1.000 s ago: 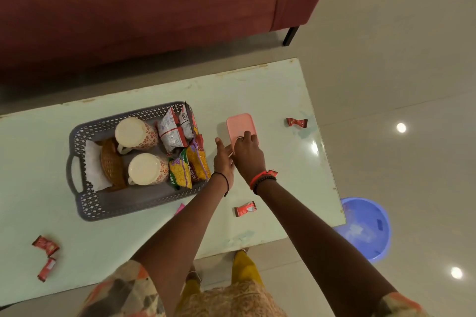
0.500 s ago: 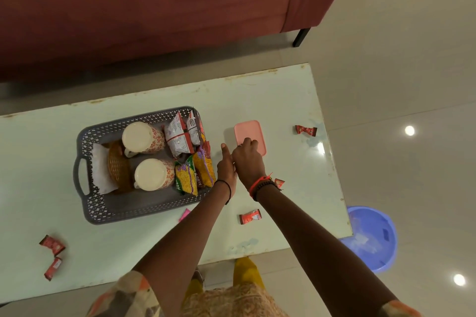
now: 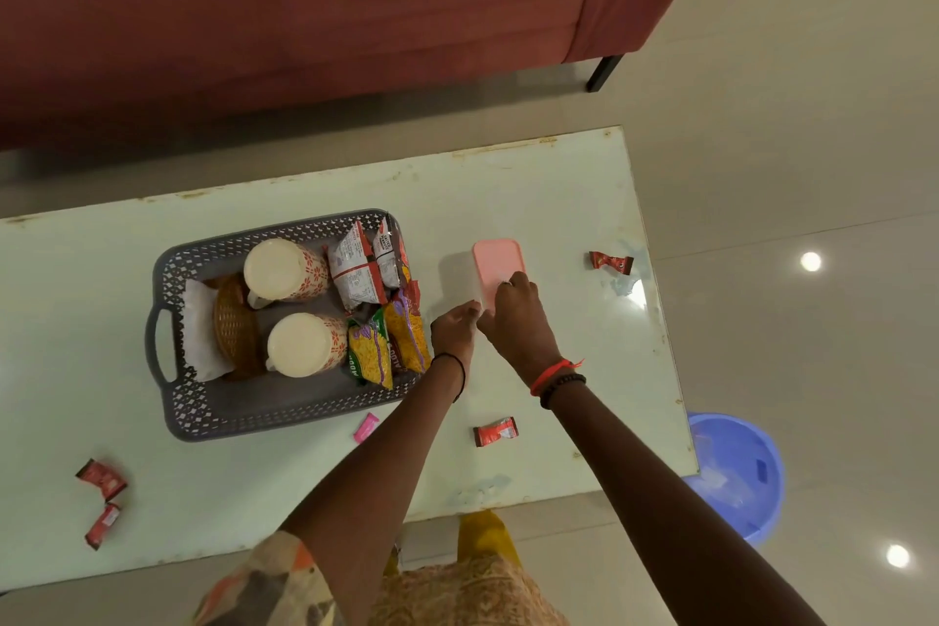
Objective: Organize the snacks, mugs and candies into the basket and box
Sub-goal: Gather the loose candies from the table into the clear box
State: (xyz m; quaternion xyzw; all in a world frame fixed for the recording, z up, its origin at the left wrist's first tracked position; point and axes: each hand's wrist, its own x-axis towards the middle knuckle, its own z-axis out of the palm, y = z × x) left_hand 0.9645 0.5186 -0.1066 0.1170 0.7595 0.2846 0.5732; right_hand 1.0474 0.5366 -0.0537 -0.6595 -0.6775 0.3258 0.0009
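Observation:
A small pink box [image 3: 497, 261] with its lid on lies on the pale table [image 3: 559, 198], right of the grey basket [image 3: 284, 417]. My right hand [image 3: 514, 318] grips the near end of its lid. My left hand [image 3: 454, 328] pinches the box's near left corner. The basket holds two upside-down patterned mugs [image 3: 284, 269] [image 3: 304, 346], several snack packets [image 3: 362, 267] [image 3: 388, 346], a wicker piece [image 3: 233, 320] and a white napkin. Loose red candies [image 3: 611, 263] [image 3: 495, 431] [image 3: 101, 478] [image 3: 103, 525] and a pink candy [image 3: 367, 426] lie on the table.
A red sofa [image 3: 305, 15] runs along the far side of the table, its black leg [image 3: 604, 71] at the right. A blue bucket [image 3: 737, 473] stands on the tiled floor by the table's near right corner.
My left hand has closed in from beside the box to its near corner. My right hand has stayed on the lid's near end. The view has shifted slightly.

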